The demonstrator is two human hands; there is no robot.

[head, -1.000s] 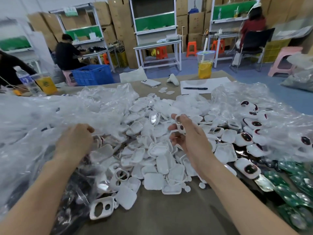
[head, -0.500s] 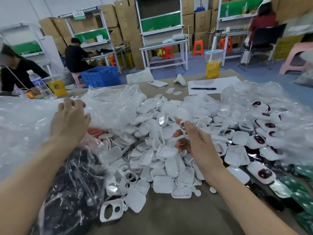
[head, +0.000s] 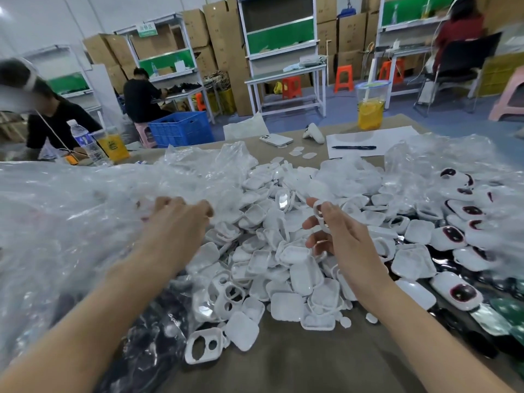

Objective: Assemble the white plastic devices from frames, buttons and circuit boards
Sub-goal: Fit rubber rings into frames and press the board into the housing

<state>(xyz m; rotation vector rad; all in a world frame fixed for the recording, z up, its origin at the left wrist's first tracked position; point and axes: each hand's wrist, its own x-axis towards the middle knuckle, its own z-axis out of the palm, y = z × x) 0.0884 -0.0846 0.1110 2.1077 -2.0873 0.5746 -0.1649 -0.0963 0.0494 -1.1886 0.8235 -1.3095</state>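
White frame (head: 319, 212) in right hand (head: 343, 242)

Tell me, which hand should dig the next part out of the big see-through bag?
Left. The left hand is right at the clear plastic bag, fingers curled against it. The right hand is busy pinching a white frame above the pile of white parts, farther from the bag.
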